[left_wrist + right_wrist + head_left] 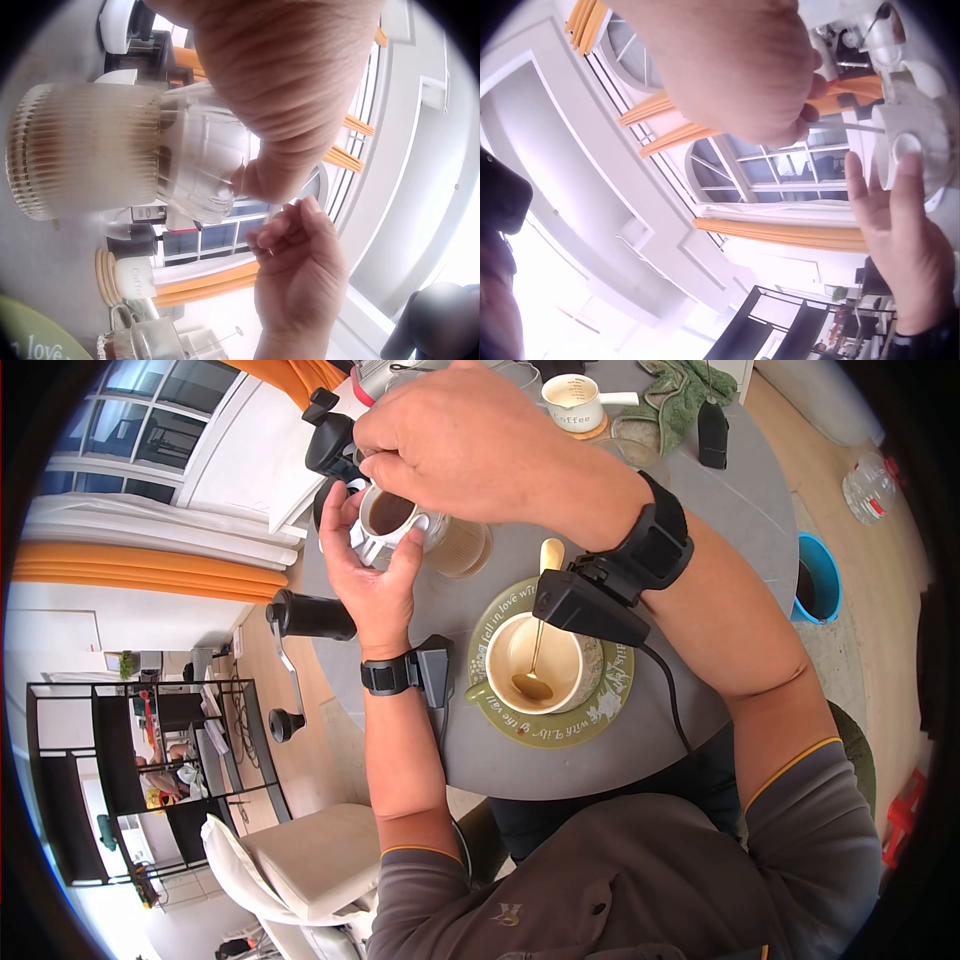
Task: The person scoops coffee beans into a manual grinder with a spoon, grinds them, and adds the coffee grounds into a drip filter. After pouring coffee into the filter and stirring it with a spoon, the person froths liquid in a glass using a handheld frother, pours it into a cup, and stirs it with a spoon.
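Note:
My left hand (pixel 375 585) grips a white-rimmed coffee vessel (pixel 420 525) between thumb and fingers, with dark brown coffee inside. Below it stands a ribbed glass (pixel 90 150), whose clear upper part shows in the left wrist view. My right hand (pixel 460 445) is over the vessel's far side. In the right wrist view its fingertips pinch a thin stick (pixel 847 126) that reaches into the white vessel; the head view hides this stick. Nearer me, a cream cup (pixel 585 660) with a green handle sits on a green lettered plate (pixel 615 705). A golden spoon (pixel 540 645) leans in it.
A white pot marked coffee (pixel 573 410) rests on a wooden coaster at the back. Beside it lie a green towel (pixel 675 405) and a black tag-like object (pixel 712 435). Left of the table is a black hand grinder (pixel 310 615). A blue bin (pixel 820 575) stands on the floor.

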`<action>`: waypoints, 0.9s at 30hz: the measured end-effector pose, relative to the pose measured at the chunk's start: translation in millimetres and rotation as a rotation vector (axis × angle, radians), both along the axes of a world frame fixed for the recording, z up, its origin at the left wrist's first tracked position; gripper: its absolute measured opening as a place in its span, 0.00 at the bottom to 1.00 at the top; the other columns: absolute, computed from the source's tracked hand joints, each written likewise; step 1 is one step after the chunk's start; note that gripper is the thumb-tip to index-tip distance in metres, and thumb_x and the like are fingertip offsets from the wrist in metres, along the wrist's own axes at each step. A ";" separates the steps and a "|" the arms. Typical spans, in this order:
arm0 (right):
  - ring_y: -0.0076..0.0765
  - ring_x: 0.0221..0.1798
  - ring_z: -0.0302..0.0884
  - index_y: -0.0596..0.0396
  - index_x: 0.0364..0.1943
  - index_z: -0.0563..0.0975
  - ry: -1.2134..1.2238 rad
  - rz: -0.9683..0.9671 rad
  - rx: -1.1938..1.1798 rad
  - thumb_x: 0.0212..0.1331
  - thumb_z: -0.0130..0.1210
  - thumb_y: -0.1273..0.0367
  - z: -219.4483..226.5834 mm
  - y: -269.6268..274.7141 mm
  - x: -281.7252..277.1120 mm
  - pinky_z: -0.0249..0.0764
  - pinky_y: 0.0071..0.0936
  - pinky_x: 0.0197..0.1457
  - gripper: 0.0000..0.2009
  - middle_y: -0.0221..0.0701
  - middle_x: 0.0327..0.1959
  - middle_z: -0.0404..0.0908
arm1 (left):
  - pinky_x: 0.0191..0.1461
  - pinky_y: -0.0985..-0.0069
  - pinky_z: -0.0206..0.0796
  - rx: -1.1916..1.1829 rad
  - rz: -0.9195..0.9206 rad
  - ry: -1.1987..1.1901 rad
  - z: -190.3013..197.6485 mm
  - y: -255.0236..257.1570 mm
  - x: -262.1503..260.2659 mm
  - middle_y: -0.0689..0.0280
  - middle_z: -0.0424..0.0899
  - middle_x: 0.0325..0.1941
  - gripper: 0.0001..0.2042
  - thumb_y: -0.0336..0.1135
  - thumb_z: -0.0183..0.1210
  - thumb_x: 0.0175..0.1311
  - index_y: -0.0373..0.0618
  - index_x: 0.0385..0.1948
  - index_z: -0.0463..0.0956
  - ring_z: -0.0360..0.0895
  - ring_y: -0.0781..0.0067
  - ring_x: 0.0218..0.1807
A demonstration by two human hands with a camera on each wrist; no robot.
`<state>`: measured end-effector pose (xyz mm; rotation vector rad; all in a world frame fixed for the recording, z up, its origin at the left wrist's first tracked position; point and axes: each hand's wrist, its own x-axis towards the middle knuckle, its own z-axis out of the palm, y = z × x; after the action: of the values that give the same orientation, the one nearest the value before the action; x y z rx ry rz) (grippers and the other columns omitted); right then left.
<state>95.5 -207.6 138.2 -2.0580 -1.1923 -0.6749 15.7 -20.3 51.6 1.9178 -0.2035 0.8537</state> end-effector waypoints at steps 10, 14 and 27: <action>0.41 0.28 0.84 0.50 0.28 0.86 -0.070 -0.030 -0.026 0.52 0.58 0.65 -10.8 6.4 1.4 0.78 0.43 0.34 0.08 0.33 0.23 0.85 | 0.71 0.67 0.64 0.008 0.019 0.000 0.2 -0.6 -0.8 0.57 0.75 0.63 0.42 0.30 0.74 0.51 0.40 0.71 0.63 0.73 0.66 0.63; 0.41 0.29 0.85 0.51 0.28 0.86 -0.064 -0.033 -0.036 0.53 0.58 0.65 -7.9 5.1 -0.7 0.78 0.41 0.33 0.09 0.35 0.24 0.85 | 0.71 0.67 0.64 -0.011 0.009 0.009 0.5 -0.2 -0.9 0.57 0.75 0.63 0.42 0.30 0.74 0.51 0.40 0.71 0.62 0.73 0.66 0.63; 0.43 0.30 0.87 0.50 0.28 0.86 -0.058 -0.074 -0.083 0.55 0.57 0.64 -5.2 2.3 -0.2 0.80 0.41 0.38 0.09 0.36 0.23 0.85 | 0.71 0.67 0.63 -0.007 0.015 0.009 0.0 0.0 -0.9 0.57 0.76 0.63 0.42 0.30 0.74 0.51 0.40 0.71 0.63 0.74 0.66 0.63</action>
<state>95.3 -205.4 132.9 -2.1741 -1.1991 -0.7363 14.8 -20.3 51.6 1.9183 -0.1803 0.8548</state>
